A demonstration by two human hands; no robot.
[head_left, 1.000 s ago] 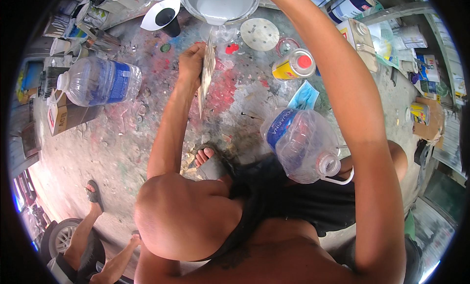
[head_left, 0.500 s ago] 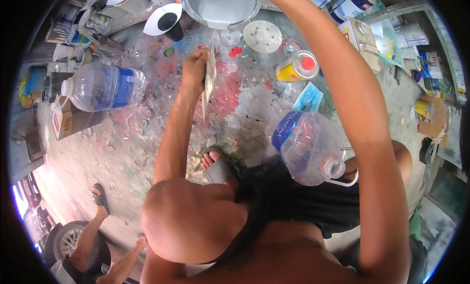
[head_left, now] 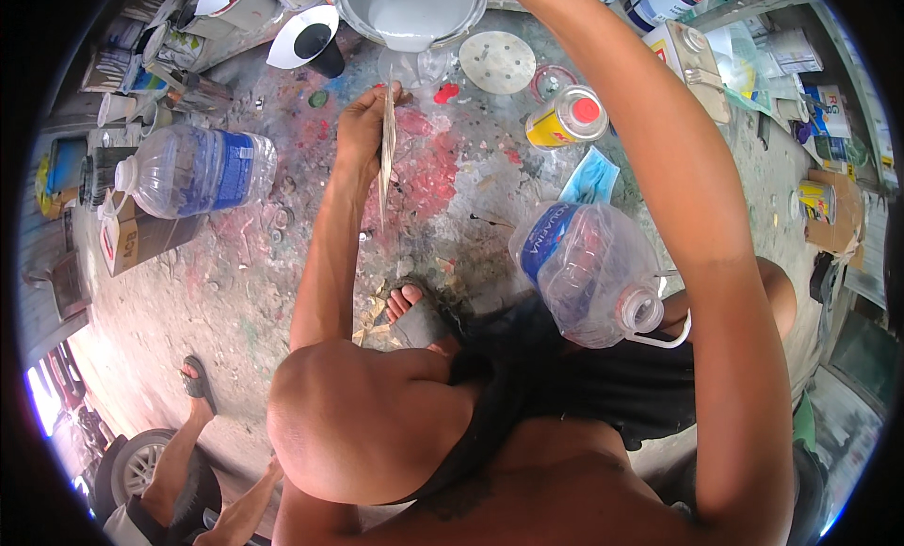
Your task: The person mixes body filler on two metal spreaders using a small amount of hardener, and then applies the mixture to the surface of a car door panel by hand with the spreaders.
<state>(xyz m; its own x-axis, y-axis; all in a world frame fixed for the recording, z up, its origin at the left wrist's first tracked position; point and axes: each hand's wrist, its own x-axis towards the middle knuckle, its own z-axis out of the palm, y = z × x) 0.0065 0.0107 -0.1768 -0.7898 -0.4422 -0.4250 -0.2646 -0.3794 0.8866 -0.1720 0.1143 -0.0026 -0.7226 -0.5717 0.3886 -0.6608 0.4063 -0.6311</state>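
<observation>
My left hand [head_left: 363,122] is shut on a thin flat wooden stick [head_left: 386,174], held upright on the paint-stained floor. Just beyond it stands a small clear cup [head_left: 421,69]. A metal paint can [head_left: 414,9] is tilted over the cup, and grey paint runs from its lip into it. My right forearm [head_left: 650,141] stretches up to the can's right side. That hand is cut off by the top edge of the picture.
A full water bottle [head_left: 198,169] lies at the left beside a cardboard box [head_left: 141,240]. An empty clear jug [head_left: 593,273] lies by my right knee. Close by are a yellow spray can [head_left: 565,118] and a round lid [head_left: 497,61]. Another person's sandalled foot [head_left: 198,381] is at lower left.
My left hand with the stick has edged closer to the cup under the can. The can stays tilted with grey paint at its lip. The view has shifted a little.
</observation>
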